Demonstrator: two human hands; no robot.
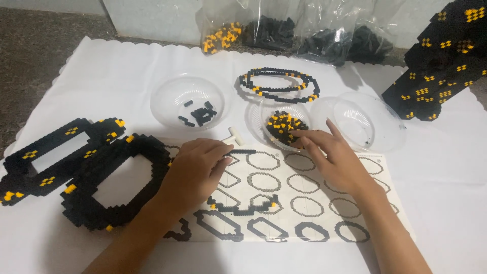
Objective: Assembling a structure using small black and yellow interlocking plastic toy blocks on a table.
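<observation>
Head cam: L fingers [219,155] pinch black brick strip [242,151], R fingers [304,136] spread over brick bowl [258,127]

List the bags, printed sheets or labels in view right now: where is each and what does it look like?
Clear plastic bag: far edge of the table, left of the others, crumpled, holding yellow and black bricks.
Clear plastic bags: far edge, centre to right, crumpled, filled with black bricks.
Printed guide sheet: under both hands, white rectangle with rows of black ring outlines.
No labels or screens show.
</observation>
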